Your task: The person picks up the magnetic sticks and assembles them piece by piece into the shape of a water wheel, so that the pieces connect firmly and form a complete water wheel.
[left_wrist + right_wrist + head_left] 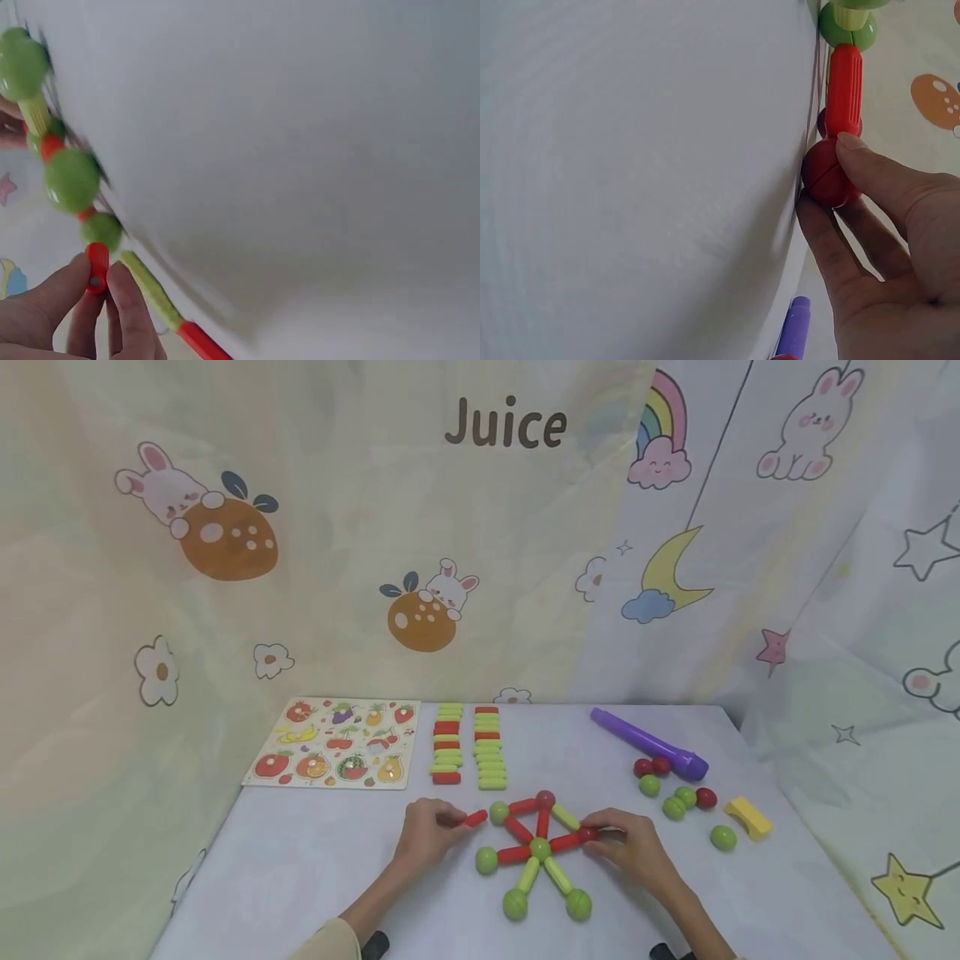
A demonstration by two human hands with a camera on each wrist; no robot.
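A wheel-like figure of red and light-green rods and balls lies on the table, around a green centre ball (pixel 540 849). My left hand (pixel 432 837) pinches a loose red rod (pixel 476 818) between thumb and finger; its end shows in the left wrist view as a red rod tip (pixel 97 266). That rod is just left of the figure's upper-left green ball (pixel 499 812). On the figure's right, my right hand (pixel 628 846) grips a red ball (pixel 825 172) at the end of a red rod (pixel 845 90). A light-green rod (pixel 566 817) runs from the top red ball (pixel 546 798) towards that hand.
Two columns of red and green rods (pixel 447 739) lie at the back. Left of them is a fruit picture board (pixel 337 743). At the right are a purple stick (pixel 648 743), several loose red and green balls (pixel 674 808) and a yellow arched block (pixel 748 818).
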